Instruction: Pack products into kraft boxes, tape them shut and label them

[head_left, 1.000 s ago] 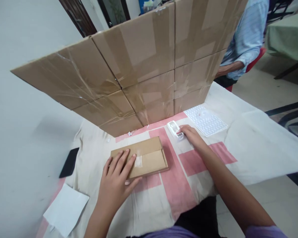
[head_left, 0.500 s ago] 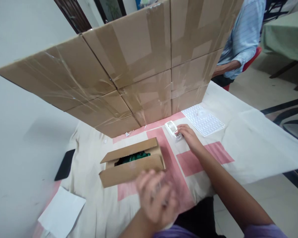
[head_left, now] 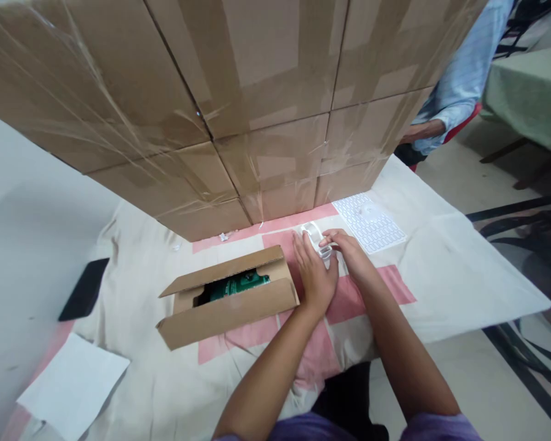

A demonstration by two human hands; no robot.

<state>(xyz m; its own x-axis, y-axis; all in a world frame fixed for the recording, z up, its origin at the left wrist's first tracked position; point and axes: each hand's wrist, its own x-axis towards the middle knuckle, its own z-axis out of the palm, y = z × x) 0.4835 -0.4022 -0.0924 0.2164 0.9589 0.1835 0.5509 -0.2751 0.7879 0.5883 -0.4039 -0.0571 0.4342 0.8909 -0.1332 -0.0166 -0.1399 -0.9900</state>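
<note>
A small white tape dispenser (head_left: 313, 234) with a roll of clear tape stands on the cloth, between my two hands. My left hand (head_left: 316, 278) lies along its left side, fingers pressed against it and thumb near its front end. From the right, my right hand (head_left: 349, 250) grips the dispenser's front end with thumb and fingertips; any tape strip there is too small to make out. To the left sits a cardboard box (head_left: 239, 312) with its long flaps partly raised. Inside it, a green printed item (head_left: 239, 285) shows through the gap.
A tall cardboard panel (head_left: 275, 153) stands across the table's back. A white patterned sheet (head_left: 371, 223) lies at right. White paper (head_left: 76, 383) and a black flat object (head_left: 85, 288) lie at left. Beyond the panel, a person's sleeve (head_left: 471, 79) shows.
My left hand has moved from in front of the box, up and right, to the tape dispenser. My right hand stays at the dispenser. The view has tilted down and come closer.
</note>
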